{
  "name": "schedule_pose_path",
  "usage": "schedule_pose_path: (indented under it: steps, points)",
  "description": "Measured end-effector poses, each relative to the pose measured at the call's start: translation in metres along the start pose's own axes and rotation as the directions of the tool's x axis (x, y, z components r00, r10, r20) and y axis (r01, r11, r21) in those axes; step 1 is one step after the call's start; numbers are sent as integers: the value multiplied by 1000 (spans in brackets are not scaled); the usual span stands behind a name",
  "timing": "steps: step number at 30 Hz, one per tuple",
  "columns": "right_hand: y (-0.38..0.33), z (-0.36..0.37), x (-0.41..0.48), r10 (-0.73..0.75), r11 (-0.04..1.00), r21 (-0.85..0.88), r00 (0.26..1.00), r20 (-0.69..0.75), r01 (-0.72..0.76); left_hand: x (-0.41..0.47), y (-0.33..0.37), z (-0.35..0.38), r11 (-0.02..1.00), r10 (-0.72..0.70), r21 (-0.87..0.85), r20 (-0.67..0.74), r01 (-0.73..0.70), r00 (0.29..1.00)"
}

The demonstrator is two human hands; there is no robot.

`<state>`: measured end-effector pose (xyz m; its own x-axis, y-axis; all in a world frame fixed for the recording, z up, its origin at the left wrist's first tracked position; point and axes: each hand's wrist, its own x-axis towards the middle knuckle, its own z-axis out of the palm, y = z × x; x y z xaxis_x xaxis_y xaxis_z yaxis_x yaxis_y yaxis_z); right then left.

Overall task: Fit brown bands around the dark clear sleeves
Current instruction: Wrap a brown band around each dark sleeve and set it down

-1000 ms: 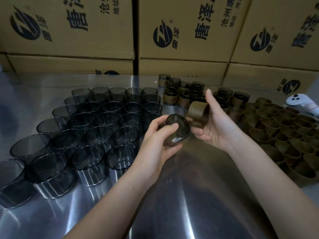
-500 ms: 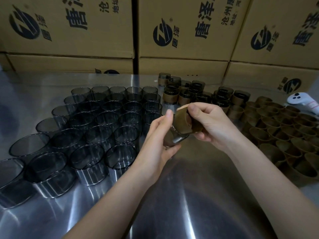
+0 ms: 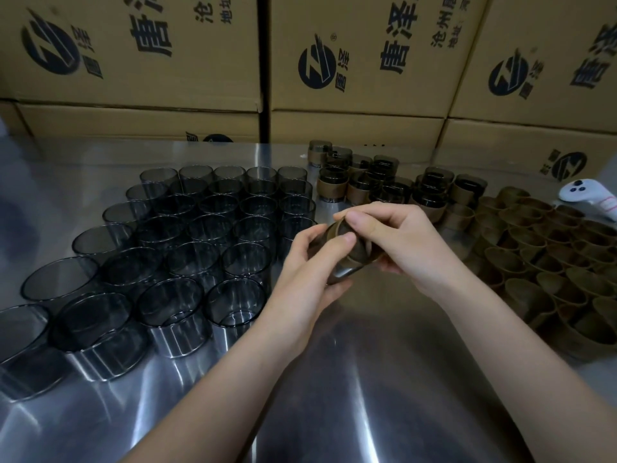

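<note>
Rows of bare dark clear sleeves [image 3: 187,248] stood upright and close together on the left of the shiny surface [image 3: 334,389]. At centre, above the surface, the left hand [image 3: 305,275] gripped one tilted sleeve [image 3: 339,275] by its lower end, while the right hand [image 3: 410,248] pinched a brown band [image 3: 360,253] sitting around that sleeve's upper part. Behind the hands stood banded sleeves [image 3: 329,188]. To the right lay loose brown bands [image 3: 534,252] packed together, with a white controller [image 3: 587,195] beyond them.
</note>
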<state>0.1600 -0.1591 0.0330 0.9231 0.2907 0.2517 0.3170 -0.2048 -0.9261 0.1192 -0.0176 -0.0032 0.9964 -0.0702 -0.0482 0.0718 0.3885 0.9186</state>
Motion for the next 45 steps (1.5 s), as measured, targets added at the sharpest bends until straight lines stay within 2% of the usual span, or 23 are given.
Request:
schedule_pose_path:
  steps: [3, 7, 11, 22, 41, 45]
  points:
    - [1, -3, 2, -40, 998, -38, 999, 31, 41, 2, -2, -1, 1000, 17, -15, -8, -17, 1000]
    - [0, -11, 3, -70, 989, -117, 978, 195, 94, 2, -2, -1, 998, 46, -46, -21, -47, 999]
    - [2, -17, 2, -76, 991, -82, 943, 323, 108, 1, 0, -1, 998, 50, -44, -41, -52, 998]
    - [8, -18, 4, -139, 990, 69, 958, 250, 125, -3, 7, -3, 992, 108, -64, -40, -111, 993]
    - [11, -15, 4, -187, 981, 93, 965, 182, 172, -5, 7, -1, 991, 133, -21, -49, -134, 990]
    - [11, -15, 5, -155, 984, 116, 971, 184, 135, -4, 7, -2, 987, 150, -48, -30, -151, 988]
